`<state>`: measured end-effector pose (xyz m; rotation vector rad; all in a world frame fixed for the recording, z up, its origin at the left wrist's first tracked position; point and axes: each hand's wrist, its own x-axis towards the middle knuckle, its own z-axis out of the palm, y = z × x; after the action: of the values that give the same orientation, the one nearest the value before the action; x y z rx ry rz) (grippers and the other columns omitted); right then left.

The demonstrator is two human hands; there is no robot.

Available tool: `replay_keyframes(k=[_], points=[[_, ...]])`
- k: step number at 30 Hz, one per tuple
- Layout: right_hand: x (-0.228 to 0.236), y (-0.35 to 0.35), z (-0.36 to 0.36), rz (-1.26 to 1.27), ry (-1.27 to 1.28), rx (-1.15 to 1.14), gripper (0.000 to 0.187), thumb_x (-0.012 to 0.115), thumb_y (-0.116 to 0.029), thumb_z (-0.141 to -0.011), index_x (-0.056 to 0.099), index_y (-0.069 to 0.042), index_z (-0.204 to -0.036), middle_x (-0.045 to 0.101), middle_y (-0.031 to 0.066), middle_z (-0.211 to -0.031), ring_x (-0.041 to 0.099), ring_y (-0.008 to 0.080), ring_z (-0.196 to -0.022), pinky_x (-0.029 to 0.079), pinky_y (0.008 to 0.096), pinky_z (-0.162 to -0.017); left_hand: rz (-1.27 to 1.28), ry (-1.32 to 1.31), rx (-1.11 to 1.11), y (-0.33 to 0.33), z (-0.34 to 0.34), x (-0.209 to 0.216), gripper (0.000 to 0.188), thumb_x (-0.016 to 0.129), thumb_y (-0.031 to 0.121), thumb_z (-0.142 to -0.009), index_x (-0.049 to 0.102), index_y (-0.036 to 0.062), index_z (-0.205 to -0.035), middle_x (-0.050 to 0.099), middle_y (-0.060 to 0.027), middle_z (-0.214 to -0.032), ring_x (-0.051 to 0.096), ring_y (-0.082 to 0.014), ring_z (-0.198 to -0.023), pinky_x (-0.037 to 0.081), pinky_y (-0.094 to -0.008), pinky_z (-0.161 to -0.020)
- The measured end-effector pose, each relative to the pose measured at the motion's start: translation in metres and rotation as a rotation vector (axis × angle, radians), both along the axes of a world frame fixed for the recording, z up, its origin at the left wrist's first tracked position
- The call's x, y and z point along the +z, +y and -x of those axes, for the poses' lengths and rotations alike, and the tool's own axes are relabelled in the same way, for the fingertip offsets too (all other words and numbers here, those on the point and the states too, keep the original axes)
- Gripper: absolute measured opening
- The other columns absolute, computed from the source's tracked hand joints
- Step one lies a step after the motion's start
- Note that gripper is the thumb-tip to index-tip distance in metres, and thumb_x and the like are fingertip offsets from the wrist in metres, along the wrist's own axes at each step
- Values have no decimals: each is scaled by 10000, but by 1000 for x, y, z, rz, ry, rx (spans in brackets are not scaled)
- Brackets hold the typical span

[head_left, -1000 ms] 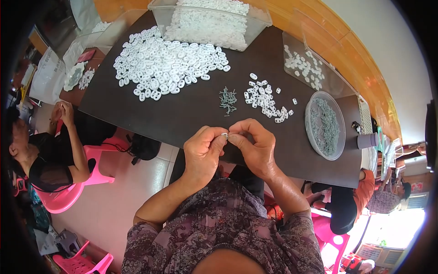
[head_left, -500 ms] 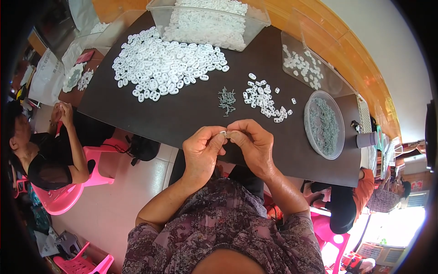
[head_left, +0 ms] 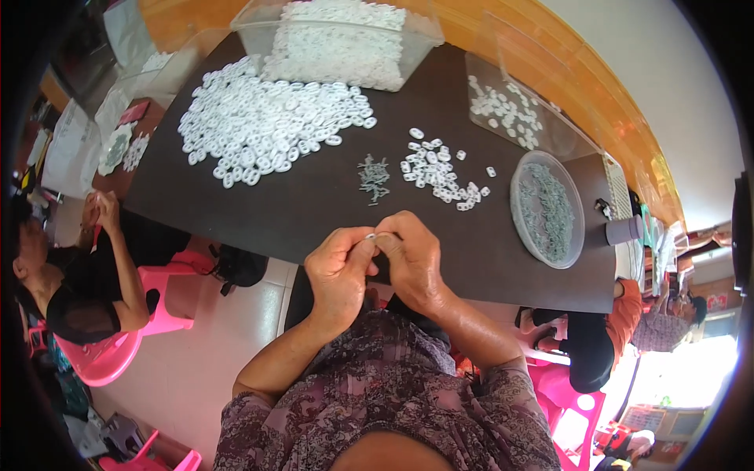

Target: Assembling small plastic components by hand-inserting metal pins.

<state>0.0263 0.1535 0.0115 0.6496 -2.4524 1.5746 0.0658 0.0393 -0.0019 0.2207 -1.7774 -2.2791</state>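
Close to the table's near edge, my left hand (head_left: 338,271) and my right hand (head_left: 411,255) meet, thumbs and forefingers pinched together. Between the fingertips shows a bit of a small white plastic piece (head_left: 371,235); the fingers cover most of it. Just beyond my hands lies a little heap of grey screws (head_left: 374,177). To its right are scattered small white two-holed plastic pieces (head_left: 440,173). A large pile of white oval plastic pieces (head_left: 267,122) spreads over the far left of the table.
A clear bin (head_left: 424,35) of white pieces stands at the back. Another clear container (head_left: 479,118) holds fewer pieces. On the right are a round tub (head_left: 514,212) of grey screws and a grey-purple cup (head_left: 624,230). A person (head_left: 86,275) sits at left, another (head_left: 589,345) at right.
The whole view has shifted slightly, so the table things sit further left. My fingers have closed further over the white piece, with the right fingertips now more on top.
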Motion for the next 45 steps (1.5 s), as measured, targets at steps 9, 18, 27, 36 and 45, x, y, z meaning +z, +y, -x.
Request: replay_keyframes(k=[9, 18, 27, 36, 45], points=[[15, 41, 34, -3, 10, -45, 62, 606, -22, -851, 641, 22, -879, 621, 77, -820, 578, 133, -777, 468, 267, -686, -155, -41, -77, -6, 3, 1, 128, 599, 56, -904, 631, -29, -996, 626, -51, -821, 550, -67, -622, 460, -190, -571], [8, 75, 126, -421, 183, -250, 120, 633, -147, -763, 674, -35, -777, 610, 144, -762, 593, 305, -765, 463, 408, -700, -152, -24, -140, -3, 4, -5, 172, 611, 87, -904, 627, -26, -1032, 627, -57, -823, 560, -74, -636, 464, -192, -591], [-10, 59, 146, -691, 349, -214, 88, 648, -126, -704, 619, -44, -696, 571, 131, -705, 562, 310, -718, 442, 420, -669, -130, 7, -154, -6, 4, -8, 174, 606, 90, -907, 635, -37, -1022, 608, -48, -844, 567, -75, -644, 472, -194, -596], [18, 43, 96, -466, 246, -136, 98, 652, -54, -753, 569, -10, -779, 602, 145, -768, 597, 311, -717, 467, 387, -641, -162, 8, -160, -10, 2, -10, 178, 609, 91, -905, 630, -35, -1029, 624, -55, -833, 575, -74, -647, 475, -192, -595], [19, 27, 28, 84, -144, 64, 152, 694, 13, -743, 628, -32, -873, 556, 14, -802, 507, 88, -684, 427, 235, -616, -313, -28, -124, -6, 9, 4, 162, 591, 94, -911, 625, -50, -977, 669, -116, -874, 635, -146, -694, 475, -228, -608]])
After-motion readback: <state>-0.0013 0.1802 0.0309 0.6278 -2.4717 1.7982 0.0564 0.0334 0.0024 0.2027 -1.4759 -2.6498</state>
